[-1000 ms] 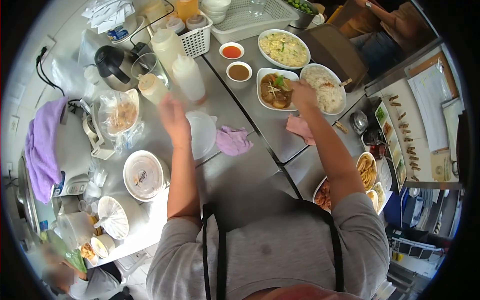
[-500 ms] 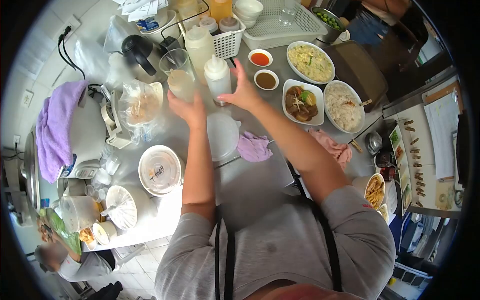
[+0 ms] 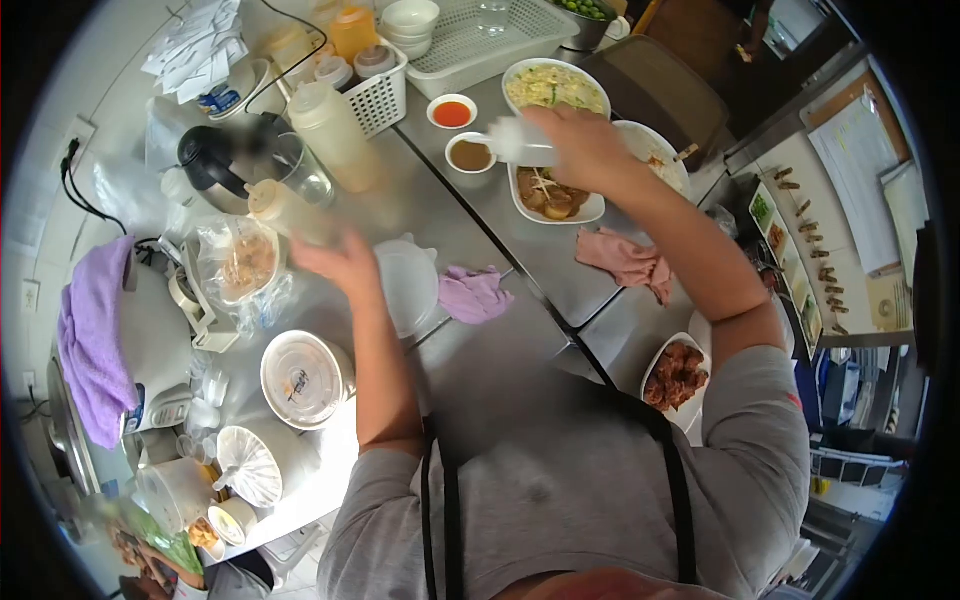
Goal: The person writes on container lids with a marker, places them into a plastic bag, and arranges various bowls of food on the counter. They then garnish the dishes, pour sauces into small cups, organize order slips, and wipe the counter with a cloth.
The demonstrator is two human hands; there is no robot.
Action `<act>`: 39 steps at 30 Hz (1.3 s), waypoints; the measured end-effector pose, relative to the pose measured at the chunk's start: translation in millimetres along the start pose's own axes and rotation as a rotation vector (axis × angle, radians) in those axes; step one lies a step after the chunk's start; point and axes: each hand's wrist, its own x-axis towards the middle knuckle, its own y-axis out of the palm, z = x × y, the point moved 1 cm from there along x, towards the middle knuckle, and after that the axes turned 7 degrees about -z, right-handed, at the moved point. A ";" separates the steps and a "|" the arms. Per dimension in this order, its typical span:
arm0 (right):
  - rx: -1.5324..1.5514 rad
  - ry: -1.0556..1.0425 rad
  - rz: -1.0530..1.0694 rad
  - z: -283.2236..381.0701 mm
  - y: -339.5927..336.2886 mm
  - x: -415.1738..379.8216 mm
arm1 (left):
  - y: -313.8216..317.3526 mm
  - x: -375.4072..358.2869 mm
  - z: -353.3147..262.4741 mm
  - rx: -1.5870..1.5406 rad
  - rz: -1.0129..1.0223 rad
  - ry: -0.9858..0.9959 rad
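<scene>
Gripping the squeeze bottle [image 3: 522, 142] in the right hand [image 3: 585, 150], fingers clamped round it; bottle is tipped nearly sideways above the counter [image 3: 500, 345], at the far edge of the stew bowl [image 3: 598, 212], its narrow end toward the brown sauce cup [image 3: 470, 171]. Left hand [image 3: 342, 262] is blurred, fingers apart, right by the short bottle [image 3: 280, 208], can't tell if touching; tall bottle [image 3: 330, 130] stands beyond that, clear lid [image 3: 408, 285] and purple cloth [image 3: 473, 294] lie to its right.

Single head-worn view from above the chest, facing forward and down over the nearby counter [image 3: 478, 345]
</scene>
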 end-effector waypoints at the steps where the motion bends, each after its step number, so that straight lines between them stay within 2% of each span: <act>1: -0.152 0.019 0.071 -15.0 -1.3 -8.9 | -6.3 -14.3 -7.7 -0.041 0.184 0.114; 3: -0.402 0.034 0.135 -45.1 2.5 -26.1 | -16.1 -46.7 -32.3 -0.051 0.590 0.153; 5: -0.605 0.019 0.118 -74.5 18.8 -37.1 | -25.6 -69.7 -47.7 0.101 0.738 0.220; 8: -0.628 0.055 0.092 -91.9 25.9 -42.1 | -26.9 -82.4 -42.8 0.254 0.762 0.297; 15: -0.579 0.009 0.059 -79.6 18.9 -38.7 | -32.1 -56.2 -15.4 0.537 0.708 0.233; 20: -0.533 -0.038 0.011 -98.4 20.7 -55.3 | -38.7 -45.5 -9.0 0.542 0.667 0.154; 23: -0.323 0.117 -0.072 -108.4 22.6 -47.5 | -31.0 -43.4 4.5 0.541 0.629 0.165; 24: -0.164 0.180 -0.088 -108.4 28.8 -42.3 | -32.1 -36.8 -6.7 0.457 0.612 0.114; 26: 0.423 0.195 -0.165 -80.4 14.8 -34.7 | -28.5 -21.7 -24.1 0.282 0.501 0.158; 28: 0.695 0.104 -0.188 -43.5 12.4 -19.4 | -27.6 -8.1 -39.7 0.111 0.448 0.174; 30: 0.790 0.034 -0.228 -6.4 38.1 -0.3 | -33.3 12.8 -71.1 0.001 0.338 0.251; 32: 1.013 -0.054 -0.247 31.3 80.0 20.8 | -35.8 32.8 -95.7 -0.113 0.239 0.304; 33: 1.049 -0.139 -0.269 50.2 125.7 40.4 | -37.9 43.8 -106.9 -0.161 0.221 0.322; 35: 1.093 -0.162 -0.239 82.8 143.4 51.0 | -41.7 70.1 -129.5 -0.258 0.188 0.359; 37: 1.113 -0.044 -0.136 110.3 99.6 30.1 | -46.0 96.1 -156.2 -0.322 0.204 0.316; 39: 1.095 -0.007 -0.035 121.8 132.7 40.2 | -46.0 125.2 -180.7 -0.358 0.264 0.255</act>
